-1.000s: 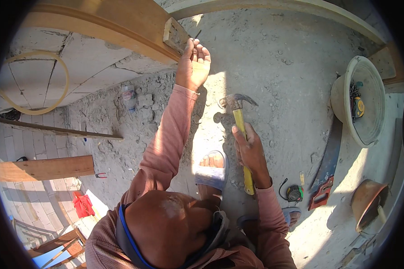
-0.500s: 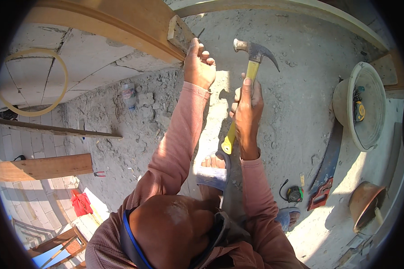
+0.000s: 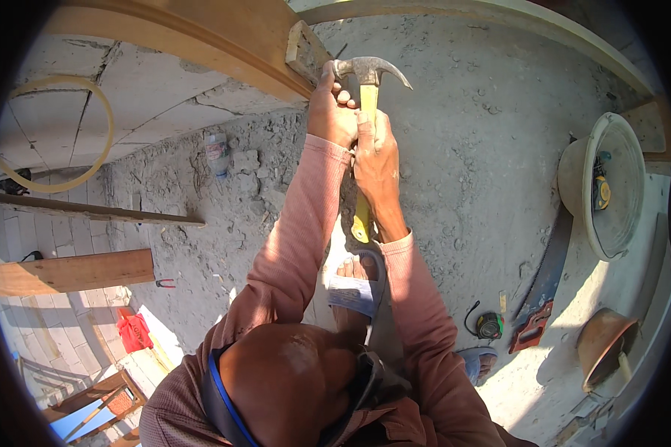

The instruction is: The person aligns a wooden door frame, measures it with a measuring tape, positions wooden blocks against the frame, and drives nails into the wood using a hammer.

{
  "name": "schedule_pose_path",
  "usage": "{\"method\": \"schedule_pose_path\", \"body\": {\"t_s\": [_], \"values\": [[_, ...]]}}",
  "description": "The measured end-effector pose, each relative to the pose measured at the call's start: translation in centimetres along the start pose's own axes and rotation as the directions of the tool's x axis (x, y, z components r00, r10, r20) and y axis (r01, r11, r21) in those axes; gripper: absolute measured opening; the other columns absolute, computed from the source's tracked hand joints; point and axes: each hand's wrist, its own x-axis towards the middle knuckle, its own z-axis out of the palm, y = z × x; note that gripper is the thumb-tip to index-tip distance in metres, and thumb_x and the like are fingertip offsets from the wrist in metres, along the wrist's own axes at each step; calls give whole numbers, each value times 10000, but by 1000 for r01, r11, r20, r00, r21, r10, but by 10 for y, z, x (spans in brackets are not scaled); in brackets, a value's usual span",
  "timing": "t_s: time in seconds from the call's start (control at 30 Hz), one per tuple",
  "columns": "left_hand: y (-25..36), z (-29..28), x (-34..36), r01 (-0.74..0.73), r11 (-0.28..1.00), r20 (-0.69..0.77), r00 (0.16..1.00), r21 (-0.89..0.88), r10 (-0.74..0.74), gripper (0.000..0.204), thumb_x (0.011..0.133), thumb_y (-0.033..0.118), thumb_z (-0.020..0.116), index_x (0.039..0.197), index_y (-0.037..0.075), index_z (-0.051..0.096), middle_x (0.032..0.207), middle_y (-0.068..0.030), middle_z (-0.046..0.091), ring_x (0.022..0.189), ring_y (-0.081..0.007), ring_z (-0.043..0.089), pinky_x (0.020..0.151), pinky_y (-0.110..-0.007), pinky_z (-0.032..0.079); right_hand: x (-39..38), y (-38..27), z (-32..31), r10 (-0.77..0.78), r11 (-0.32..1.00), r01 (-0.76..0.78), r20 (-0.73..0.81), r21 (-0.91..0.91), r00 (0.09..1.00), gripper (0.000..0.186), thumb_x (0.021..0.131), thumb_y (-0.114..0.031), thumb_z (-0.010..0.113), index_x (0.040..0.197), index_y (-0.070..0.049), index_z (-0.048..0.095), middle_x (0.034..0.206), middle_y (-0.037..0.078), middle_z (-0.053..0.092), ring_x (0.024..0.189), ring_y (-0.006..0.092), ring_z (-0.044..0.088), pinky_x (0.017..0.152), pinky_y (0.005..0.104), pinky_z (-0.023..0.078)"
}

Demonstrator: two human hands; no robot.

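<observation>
My right hand is wrapped round the yellow handle of a claw hammer, thumb along the grip. Its metal head is level with the fingertips of my left hand, and the striking face is beside them. Those left fingers are curled in against the end of a small wooden block; whatever they pinch is hidden. A thin dark nail-like piece juts out just beyond the block. The block lies against a long brown timber frame.
On the right are a round basin with a tape measure inside, a handsaw, another tape measure and a clay-coloured pot. Left are a plastic bottle, a plank, pliers and a pale hose loop.
The hammer has swung left in my right hand, from out over the floor to beside my left fingertips. My left hand stays at the block.
</observation>
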Motion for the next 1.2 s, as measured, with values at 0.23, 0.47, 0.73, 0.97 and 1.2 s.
{"method": "schedule_pose_path", "body": {"t_s": [0.23,0.47,0.73,0.97,1.2], "values": [[22,-22,5,69,993,90,993,100,-78,139,975,258,740,946,148,661,712,69,524,628,-94,438,585,-279,388,0,15,0,219,971,-221,23,96,975,401,1109,-354,458,1179,11,607,848,169,624,754,299,621,705,445,482],[52,-52,-63,-704,372,198,586,606,786,579,938,329,775,1345,41,480,1051,-27,545,884,-113,517,801,-294,458,5,-32,-22,422,697,-79,-318,713,849,385,1108,-418,452,1239,-57,475,716,-15,449,473,60,422,392,239,348],[59,-27,-26,-760,23,448,407,649,796,1002,819,459,865,1434,-63,271,1282,-193,382,1206,-289,439,1077,-440,376,-9,-11,18,400,801,-419,137,428,906,372,1111,-421,441,1106,-51,486,638,-13,428,450,77,422,403,262,372],[52,-29,-10,-663,-119,492,411,739,767,940,790,409,896,1355,-73,320,1298,-223,396,1274,-336,438,1094,-460,375,5,-19,8,475,689,-102,-341,717,811,348,1109,-422,439,1125,-76,406,681,-31,410,451,60,380,385,251,352],[60,-31,-7,-721,-107,502,360,685,786,896,797,390,900,1300,-96,341,1268,-234,425,1197,-317,500,1042,-416,425,-4,-2,-9,438,637,-283,-35,717,898,351,1108,-425,441,1116,-81,506,673,-34,435,454,65,418,380,245,349]]}}
